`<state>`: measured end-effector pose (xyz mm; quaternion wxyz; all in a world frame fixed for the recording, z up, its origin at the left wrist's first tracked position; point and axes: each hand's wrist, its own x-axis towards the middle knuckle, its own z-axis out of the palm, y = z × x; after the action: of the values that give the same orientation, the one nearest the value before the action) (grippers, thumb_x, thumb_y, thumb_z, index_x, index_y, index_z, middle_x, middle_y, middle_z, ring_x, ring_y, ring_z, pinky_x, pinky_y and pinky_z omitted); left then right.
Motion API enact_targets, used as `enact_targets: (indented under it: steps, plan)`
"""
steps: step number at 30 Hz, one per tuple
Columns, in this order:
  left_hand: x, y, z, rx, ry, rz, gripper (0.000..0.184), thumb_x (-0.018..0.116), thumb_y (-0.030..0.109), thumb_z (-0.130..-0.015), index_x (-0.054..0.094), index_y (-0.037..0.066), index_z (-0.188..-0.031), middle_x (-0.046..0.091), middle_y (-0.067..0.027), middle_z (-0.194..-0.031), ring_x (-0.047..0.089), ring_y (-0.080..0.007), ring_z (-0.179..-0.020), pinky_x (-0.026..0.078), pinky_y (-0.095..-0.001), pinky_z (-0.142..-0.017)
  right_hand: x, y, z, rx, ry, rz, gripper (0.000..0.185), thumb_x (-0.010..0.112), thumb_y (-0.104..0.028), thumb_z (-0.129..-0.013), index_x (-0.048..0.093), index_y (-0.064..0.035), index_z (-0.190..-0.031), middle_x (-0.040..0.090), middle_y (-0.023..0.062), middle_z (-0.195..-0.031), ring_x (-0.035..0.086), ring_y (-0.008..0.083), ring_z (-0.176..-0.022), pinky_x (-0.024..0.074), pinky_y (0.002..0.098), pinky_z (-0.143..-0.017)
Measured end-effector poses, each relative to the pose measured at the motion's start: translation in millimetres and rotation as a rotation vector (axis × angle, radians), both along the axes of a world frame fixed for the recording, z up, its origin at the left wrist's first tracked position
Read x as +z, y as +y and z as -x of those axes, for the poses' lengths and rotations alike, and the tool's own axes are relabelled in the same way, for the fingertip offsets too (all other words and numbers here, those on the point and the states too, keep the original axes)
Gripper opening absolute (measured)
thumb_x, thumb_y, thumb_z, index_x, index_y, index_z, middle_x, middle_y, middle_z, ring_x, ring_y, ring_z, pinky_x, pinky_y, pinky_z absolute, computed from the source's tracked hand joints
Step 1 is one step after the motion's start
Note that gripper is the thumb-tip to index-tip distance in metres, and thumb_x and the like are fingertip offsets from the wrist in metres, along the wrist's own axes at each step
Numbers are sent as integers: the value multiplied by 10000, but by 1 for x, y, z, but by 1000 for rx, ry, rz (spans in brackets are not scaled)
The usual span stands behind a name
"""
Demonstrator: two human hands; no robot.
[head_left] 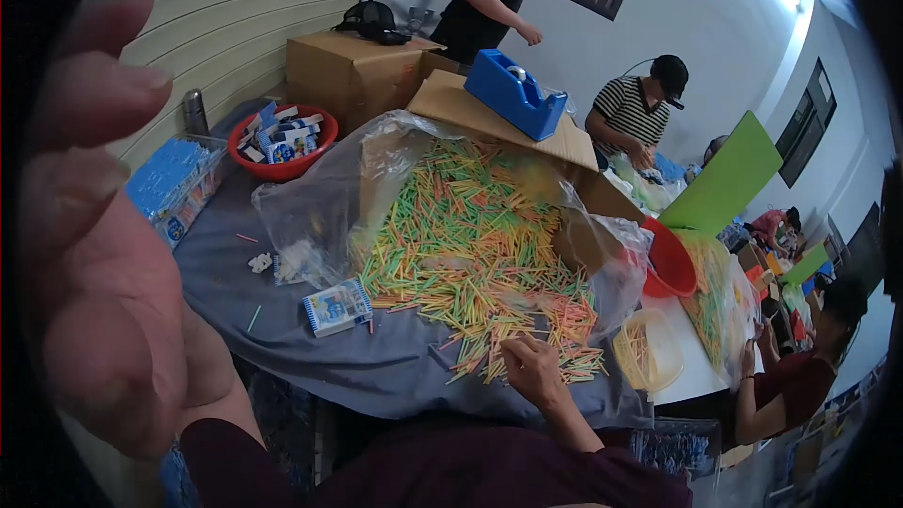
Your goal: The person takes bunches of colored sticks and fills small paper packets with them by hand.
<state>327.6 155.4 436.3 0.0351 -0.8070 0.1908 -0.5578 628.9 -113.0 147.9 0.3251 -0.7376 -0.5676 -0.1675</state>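
Close to the camera at the left, my left hand [113, 263] is raised with its palm showing and its fingers apart, holding nothing. My right hand [532, 369] rests at the front edge of a large heap of thin coloured sticks [461, 235], its fingers curled inward; whatever they hold is too small to make out. The yellow, green and pink sticks spill from a box lined with clear plastic [315, 212] onto the grey cloth. A small blue and white packet [337, 308] lies left of the heap.
A red bowl [324, 136] of small boxes and a clear tub [174, 190] of blue packs stand at the left. Behind the heap sits a blue tape dispenser [513, 94]. A yellowish container [647, 351] and red basin [670, 263] are at the right. Other people work beyond.
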Motion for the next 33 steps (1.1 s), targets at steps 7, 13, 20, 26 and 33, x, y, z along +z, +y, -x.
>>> enact_targets:
  steps: [7,13,20,26,33]
  plan:
    - [-34,-52,-41,9,-94,188,228,662,276,-895,608,54,-908,646,-132,-944,589,-332,-1032,460,-574,-963,-19,-33,-11,-115,2,-32,100,714,-17,-778,699,-55,-869,670,101,-766,662,288,-639,518,378,-548]
    - [-100,-68,-76,-33,103,328,188,822,89,-696,669,45,-794,643,-81,-807,633,-295,-853,519,-434,-809,-38,-40,-15,-73,18,-79,87,701,-32,-790,701,-82,-861,661,92,-752,666,298,-641,530,392,-553]
    - [-248,-82,-93,110,457,573,129,798,93,-705,675,71,-739,640,-71,-751,601,-280,-736,466,-391,-679,-50,-41,-14,-53,1,3,66,676,-77,-816,699,-97,-874,667,87,-773,662,291,-633,524,392,-531]
    - [-304,-98,-85,233,656,587,130,784,179,-733,687,93,-724,632,-65,-719,606,-288,-735,446,-419,-663,-49,-41,-1,-63,19,28,68,680,-81,-820,710,-90,-880,681,85,-794,669,292,-650,537,394,-562]
    - [-299,-81,-86,261,643,597,131,778,185,-740,693,86,-730,637,-66,-725,609,-292,-745,449,-427,-666,-53,-41,-6,-85,66,45,115,642,-86,-837,705,-82,-933,677,108,-859,675,321,-720,538,418,-586]
